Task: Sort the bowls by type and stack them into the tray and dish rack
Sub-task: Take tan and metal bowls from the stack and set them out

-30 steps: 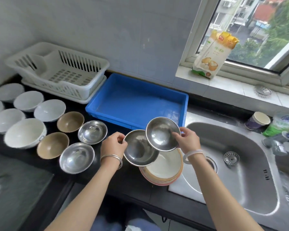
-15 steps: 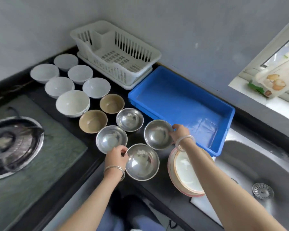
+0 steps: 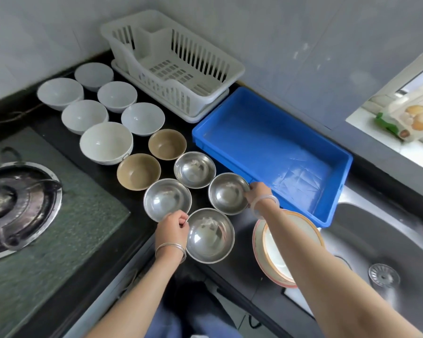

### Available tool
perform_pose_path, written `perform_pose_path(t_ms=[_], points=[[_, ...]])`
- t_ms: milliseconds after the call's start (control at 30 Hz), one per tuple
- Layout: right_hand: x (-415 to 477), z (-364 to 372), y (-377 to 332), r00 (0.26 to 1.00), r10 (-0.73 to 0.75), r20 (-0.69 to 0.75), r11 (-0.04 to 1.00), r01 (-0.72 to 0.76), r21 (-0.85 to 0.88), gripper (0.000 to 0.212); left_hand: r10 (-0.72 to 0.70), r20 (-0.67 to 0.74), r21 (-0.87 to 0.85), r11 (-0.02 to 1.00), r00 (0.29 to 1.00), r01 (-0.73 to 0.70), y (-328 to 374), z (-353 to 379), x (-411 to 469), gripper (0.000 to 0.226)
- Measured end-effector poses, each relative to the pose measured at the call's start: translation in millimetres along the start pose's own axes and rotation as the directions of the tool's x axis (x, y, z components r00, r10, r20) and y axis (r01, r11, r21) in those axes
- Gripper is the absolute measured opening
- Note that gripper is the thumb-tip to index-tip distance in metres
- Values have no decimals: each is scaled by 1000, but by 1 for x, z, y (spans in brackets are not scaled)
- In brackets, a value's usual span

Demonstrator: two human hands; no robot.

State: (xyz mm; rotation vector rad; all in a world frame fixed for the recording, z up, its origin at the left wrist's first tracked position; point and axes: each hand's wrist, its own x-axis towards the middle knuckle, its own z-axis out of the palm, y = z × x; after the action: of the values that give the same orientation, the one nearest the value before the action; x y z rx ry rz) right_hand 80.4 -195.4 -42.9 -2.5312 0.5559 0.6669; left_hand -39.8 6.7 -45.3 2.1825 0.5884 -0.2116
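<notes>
Several steel bowls sit on the black counter. My left hand pinches the rim of the nearest steel bowl. My right hand grips the right rim of another steel bowl. Two more steel bowls rest behind them. Two brown bowls and several white bowls lie further left. The blue tray and the white dish rack at the back hold nothing.
A stack of pink-rimmed plates lies under my right forearm beside the steel sink. A gas burner sits at the left. A food packet stands on the window sill.
Both hands brought their steel bowls down from above the plates onto the counter beside the other steel bowls. The view swung left towards the stove.
</notes>
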Motion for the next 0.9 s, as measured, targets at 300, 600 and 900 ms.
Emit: perform_pose_path(t_ms=[300, 600, 900], points=[[6, 7, 9, 997, 55, 57, 979, -65, 194, 10, 33, -37, 6, 999, 999, -33, -1, 2, -1, 11], [-9, -1, 3, 999, 3, 39, 990, -9, 142, 21, 49, -53, -1, 999, 997, -49, -1, 3, 0, 18], [-49, -27, 35, 964, -56, -258, 980, 102, 169, 32, 103, 18, 59, 993, 995, -104, 13, 3, 2, 26]])
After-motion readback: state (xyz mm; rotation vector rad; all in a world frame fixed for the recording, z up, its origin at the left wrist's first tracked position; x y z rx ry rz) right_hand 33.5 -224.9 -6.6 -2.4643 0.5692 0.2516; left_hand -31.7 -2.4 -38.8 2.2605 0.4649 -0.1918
